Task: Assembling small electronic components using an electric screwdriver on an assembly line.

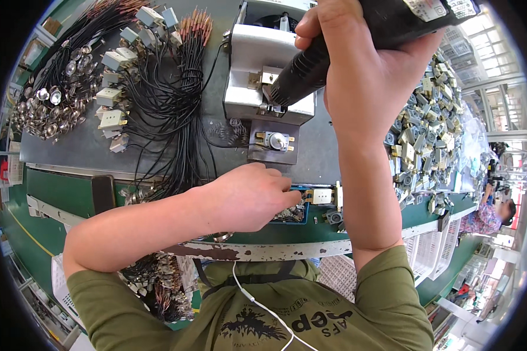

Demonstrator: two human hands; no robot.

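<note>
Left hand (pixel 255 196): forearm crossing inward, fingers curled downward, tips apparently pinched, though hidden; right hand (pixel 363 70): forearm raised upright, fist closed in a grip.

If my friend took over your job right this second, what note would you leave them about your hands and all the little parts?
Right hand: gripping the black power screwdriver, tip down at the white fixture.
Left hand: fingers in the small blue tray, picking at tiny pieces.
One switch part sits on the grey plate under the fixture.
Done: wired pieces lie at the left.
Left: a big heap of loose parts at the right.
</note>
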